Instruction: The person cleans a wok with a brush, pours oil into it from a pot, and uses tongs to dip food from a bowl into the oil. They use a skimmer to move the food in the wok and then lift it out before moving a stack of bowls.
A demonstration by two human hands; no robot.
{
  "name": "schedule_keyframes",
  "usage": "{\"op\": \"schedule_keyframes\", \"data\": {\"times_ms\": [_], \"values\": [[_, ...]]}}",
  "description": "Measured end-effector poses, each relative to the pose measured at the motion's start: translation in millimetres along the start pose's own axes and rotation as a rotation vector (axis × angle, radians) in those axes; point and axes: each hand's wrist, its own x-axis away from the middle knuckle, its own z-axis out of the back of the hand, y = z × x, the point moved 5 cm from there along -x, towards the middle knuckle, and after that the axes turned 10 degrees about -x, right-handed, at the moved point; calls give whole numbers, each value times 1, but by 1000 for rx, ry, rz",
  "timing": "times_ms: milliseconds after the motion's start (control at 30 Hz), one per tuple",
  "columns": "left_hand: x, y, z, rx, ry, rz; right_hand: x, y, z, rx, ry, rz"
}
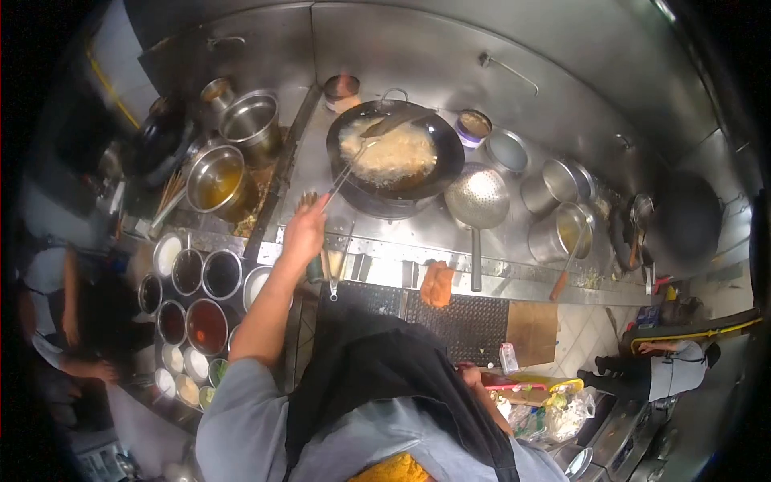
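My left hand is closed around the handle of a long thin metal utensil. Its far end reaches into a black wok, where pale golden food bubbles in oil. I cannot make out the shape of the utensil's tip. A dark, broad-bladed tool also lies across the wok, its end over the far right rim. Down by the right side of the black apron is my right hand, partly hidden, its fingers too small to read.
Right of the wok rests a perforated strainer; metal pots stand beyond it. Left are a pot of yellow oil and several sauce bowls. An orange cloth hangs on the front edge. Another person stands far right.
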Motion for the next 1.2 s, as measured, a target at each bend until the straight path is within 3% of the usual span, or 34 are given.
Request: {"op": "schedule_keyframes", "data": {"times_ms": [67,167,333,433,500,567,700,733,800,867,900,1000,1200], "values": [[20,18,28,142,10,-28,-4,20,2,116,13,-36],[44,22,35,276,-67,34,-104,172,2,692,-128,543],[68,61,49,222,-195,115,-72,88,76,432,-179,32],[73,74,50,185,-244,162,-22,-17,98,438,-243,-165],[71,76,51,117,-255,186,-42,-10,113,650,-280,-40],[65,77,51,0,-222,187,-78,25,124,-71,-160,-193],[58,83,41,-154,-79,172,-85,31,144,-70,-118,-176],[56,85,38,-161,-2,151,-88,29,142,236,-268,2],[43,100,31,-143,51,161,-122,81,144,543,-414,183],[23,110,22,-160,173,136,-166,149,165,391,-144,111],[9,108,11,-197,243,102,-158,136,170,398,-147,115],[-28,95,-31,-299,240,138,-105,79,163,808,-433,285],[-15,70,-96,-555,-21,236,-118,79,187,591,-403,223]]}}
